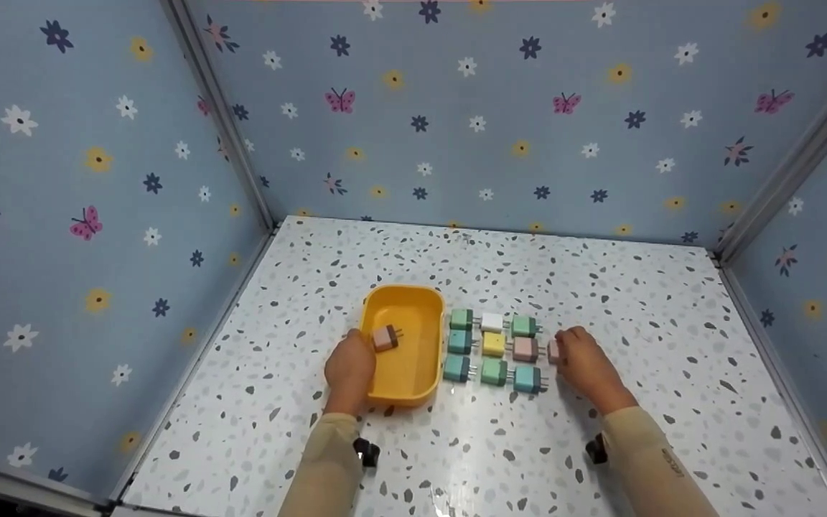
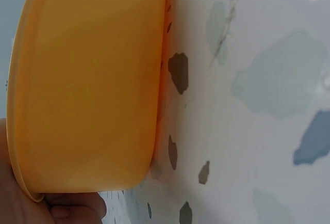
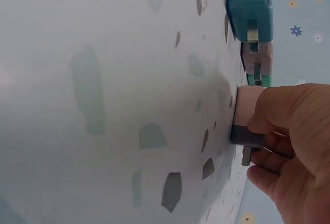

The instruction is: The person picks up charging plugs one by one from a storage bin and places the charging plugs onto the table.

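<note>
My left hand [image 1: 351, 365] grips the left rim of a yellow plastic bin [image 1: 413, 362]; in the left wrist view fingers curl under that rim. Inside the bin lies one pink-and-grey charger plug [image 1: 385, 337], its prongs pointing right. On the right, my right hand [image 1: 587, 365] pinches another pink charger plug [image 3: 249, 105] between thumb and fingers, its dark end and metal prong showing in the right wrist view. That plug is close against the tabletop, at the right end of the middle row of plugs. Part of it is hidden by the fingers.
Several charger plugs stand in rows between bin and right hand: a yellow one [image 1: 493, 344], a white one [image 1: 492, 322], a pink one [image 1: 525, 350], plus green and blue ones. Flower-patterned walls [image 1: 478, 143] bound the speckled table [image 1: 643, 287] at the back and sides.
</note>
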`<state>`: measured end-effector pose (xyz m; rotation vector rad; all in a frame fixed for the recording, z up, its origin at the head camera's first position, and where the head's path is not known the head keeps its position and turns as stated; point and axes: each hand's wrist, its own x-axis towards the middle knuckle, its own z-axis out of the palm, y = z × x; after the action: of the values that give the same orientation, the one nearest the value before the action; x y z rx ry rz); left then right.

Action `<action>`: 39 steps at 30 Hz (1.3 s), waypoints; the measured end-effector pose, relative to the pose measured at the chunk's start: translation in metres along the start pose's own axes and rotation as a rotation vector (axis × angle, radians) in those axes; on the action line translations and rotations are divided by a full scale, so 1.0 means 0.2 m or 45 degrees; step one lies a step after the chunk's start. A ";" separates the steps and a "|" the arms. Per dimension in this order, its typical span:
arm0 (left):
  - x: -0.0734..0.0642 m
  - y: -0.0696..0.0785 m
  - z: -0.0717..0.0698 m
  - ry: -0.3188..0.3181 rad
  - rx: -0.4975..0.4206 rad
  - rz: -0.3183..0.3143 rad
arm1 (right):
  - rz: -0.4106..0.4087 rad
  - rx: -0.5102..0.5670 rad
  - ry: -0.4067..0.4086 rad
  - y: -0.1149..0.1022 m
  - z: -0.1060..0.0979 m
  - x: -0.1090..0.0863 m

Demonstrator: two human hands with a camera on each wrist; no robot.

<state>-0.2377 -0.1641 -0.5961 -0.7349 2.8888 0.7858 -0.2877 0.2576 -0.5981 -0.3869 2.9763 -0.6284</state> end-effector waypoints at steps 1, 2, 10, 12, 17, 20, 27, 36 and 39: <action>0.00 0.00 0.00 -0.002 -0.004 0.001 | 0.006 -0.002 -0.004 0.00 0.00 0.00; 0.00 0.00 0.00 -0.002 -0.006 0.002 | 0.012 -0.006 -0.009 0.00 0.00 0.00; -0.01 0.01 0.00 0.006 0.009 0.021 | -0.005 -0.032 0.017 -0.01 -0.03 0.00; -0.01 0.00 0.00 0.003 0.011 0.024 | -0.023 -0.031 0.027 -0.01 -0.04 0.00; -0.01 0.00 0.00 0.005 0.002 0.020 | -0.047 -0.021 0.058 -0.04 -0.06 0.00; -0.01 0.00 0.00 0.004 -0.011 0.017 | -0.071 -0.019 0.088 -0.07 -0.07 0.00; -0.01 0.00 0.00 -0.013 -0.009 0.000 | -0.142 -0.022 0.127 -0.15 -0.06 0.01; -0.01 0.00 0.00 0.029 -0.027 0.022 | -0.181 0.014 0.113 -0.30 -0.02 0.04; -0.02 0.00 -0.01 0.029 -0.020 0.037 | -0.212 0.001 0.128 -0.35 -0.01 0.05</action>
<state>-0.2348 -0.1632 -0.5941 -0.7100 2.9234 0.8092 -0.2815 0.1931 -0.5680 -0.6263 3.0607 -0.6834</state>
